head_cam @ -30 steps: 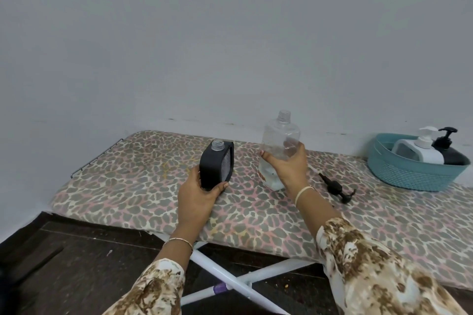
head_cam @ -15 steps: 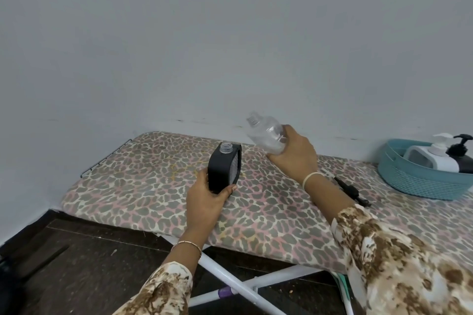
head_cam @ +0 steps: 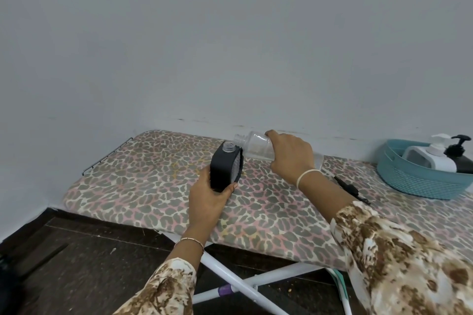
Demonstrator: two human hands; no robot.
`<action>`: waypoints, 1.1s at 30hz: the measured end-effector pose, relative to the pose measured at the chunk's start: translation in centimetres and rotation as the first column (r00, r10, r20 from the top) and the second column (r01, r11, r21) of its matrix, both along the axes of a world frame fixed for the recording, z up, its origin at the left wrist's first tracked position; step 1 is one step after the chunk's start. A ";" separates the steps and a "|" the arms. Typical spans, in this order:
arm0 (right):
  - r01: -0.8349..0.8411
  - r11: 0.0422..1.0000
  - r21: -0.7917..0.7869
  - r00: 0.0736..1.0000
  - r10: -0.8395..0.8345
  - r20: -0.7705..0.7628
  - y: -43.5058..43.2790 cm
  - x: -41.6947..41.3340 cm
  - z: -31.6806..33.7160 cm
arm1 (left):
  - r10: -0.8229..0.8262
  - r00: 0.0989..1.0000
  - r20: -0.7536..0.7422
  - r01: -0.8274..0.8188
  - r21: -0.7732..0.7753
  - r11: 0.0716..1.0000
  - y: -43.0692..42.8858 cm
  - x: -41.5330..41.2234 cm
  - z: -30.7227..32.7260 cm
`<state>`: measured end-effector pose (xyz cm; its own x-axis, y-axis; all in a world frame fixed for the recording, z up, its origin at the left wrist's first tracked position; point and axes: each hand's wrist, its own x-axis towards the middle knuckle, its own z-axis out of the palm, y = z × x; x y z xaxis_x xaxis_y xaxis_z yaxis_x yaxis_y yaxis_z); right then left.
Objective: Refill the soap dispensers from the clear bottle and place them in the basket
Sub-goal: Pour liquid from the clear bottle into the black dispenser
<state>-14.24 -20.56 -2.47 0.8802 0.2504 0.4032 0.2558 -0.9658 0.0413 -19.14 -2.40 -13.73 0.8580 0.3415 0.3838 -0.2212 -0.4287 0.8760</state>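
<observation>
Clear plastic bottle (head_cam: 256, 147) lies tipped nearly level in the right hand (head_cam: 291, 158), whose fingers wrap its body. Its mouth is just beside the open neck of the black square soap dispenser (head_cam: 225, 166). The left hand (head_cam: 207, 197) grips that dispenser upright on the leopard-print worktop (head_cam: 143, 181). Best to centre mouth over neck, then tilt slowly to avoid spills.

Standing against a pale grey wall (head_cam: 230, 46), spreading a leopard-print cover (head_cam: 143, 181), crossing white legs (head_cam: 252, 286) over a dark floor (head_cam: 89, 263).
</observation>
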 end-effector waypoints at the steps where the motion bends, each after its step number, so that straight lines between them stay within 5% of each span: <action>1: 0.000 1.000 -0.009 1.000 0.000 0.001 0.1 0.0 0.1 | -0.005 1.000 0.007 0.005 0.002 1.000 0.0 0.0 0.0; 33: -0.018 0.977 -0.214 0.999 0.029 0.045 2.2 -1.0 3.1 | -0.023 1.000 0.011 0.023 -0.046 0.999 0.2 0.4 -0.5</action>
